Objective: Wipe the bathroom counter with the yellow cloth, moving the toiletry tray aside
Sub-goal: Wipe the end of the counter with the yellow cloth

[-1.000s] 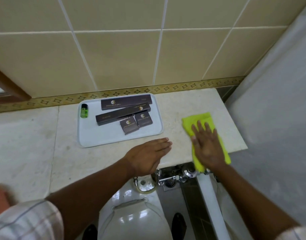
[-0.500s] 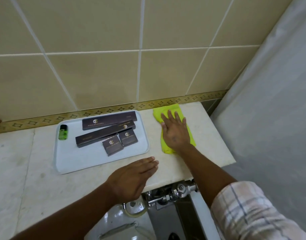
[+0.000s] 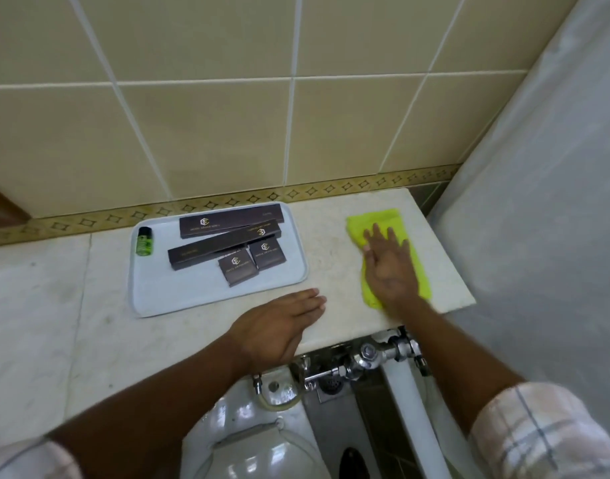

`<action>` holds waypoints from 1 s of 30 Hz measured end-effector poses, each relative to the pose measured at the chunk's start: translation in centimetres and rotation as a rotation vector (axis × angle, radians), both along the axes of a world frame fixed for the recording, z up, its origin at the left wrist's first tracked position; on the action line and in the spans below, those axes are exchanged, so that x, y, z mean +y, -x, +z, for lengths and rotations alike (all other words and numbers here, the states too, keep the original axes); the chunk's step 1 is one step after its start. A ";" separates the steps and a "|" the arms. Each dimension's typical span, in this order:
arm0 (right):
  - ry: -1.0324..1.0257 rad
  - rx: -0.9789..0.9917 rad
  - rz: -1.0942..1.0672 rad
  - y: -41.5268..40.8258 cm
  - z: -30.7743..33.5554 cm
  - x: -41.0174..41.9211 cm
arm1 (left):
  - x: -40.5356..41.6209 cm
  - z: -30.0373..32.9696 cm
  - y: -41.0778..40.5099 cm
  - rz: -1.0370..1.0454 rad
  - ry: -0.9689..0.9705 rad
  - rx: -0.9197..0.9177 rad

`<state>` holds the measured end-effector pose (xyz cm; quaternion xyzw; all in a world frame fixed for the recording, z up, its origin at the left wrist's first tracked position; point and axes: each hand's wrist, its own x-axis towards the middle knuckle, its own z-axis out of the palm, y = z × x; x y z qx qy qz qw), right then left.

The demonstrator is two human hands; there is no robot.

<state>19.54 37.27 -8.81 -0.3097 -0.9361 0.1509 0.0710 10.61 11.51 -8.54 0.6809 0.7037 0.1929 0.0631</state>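
Counter, yellow cloth lengthwise front-to-back

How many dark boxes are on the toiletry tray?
4. Long box along the back, long box angled before it, small box in front, small box to its right. None appears hidden.
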 end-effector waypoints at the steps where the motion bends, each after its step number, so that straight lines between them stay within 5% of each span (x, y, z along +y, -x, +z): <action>1: -0.010 0.007 0.035 -0.9 -0.1 -3.0 | 0.0 0.2 -0.1 0.001 0.004 0.022; 7: 0.050 -0.010 0.058 -3.7 0.9 -9.9 | 0.1 1.4 -0.6 0.002 0.066 -0.006; 12: 0.369 0.516 -0.637 -7.6 1.6 -11.2 | 7.7 4.8 -0.8 0.158 -0.058 -0.112; 16: 1.124 0.718 -1.044 -8.9 1.2 -11.2 | 16.2 6.8 -0.2 0.323 0.337 -0.040; 19: 1.620 0.761 -0.992 -9.1 1.4 -11.7 | 18.5 6.7 -0.1 0.372 0.548 -0.045; 24: 1.769 0.657 -0.926 -9.6 1.4 -12.9 | 17.8 7.4 1.2 0.328 0.618 -0.052; 27: 1.671 0.685 -0.919 -10.4 2.5 -12.4 | 16.4 8.9 1.6 0.308 0.617 -0.070; 30: 1.492 0.706 -0.813 -10.9 5.5 -11.3 | 12.6 11.8 2.0 0.409 0.462 -0.307</action>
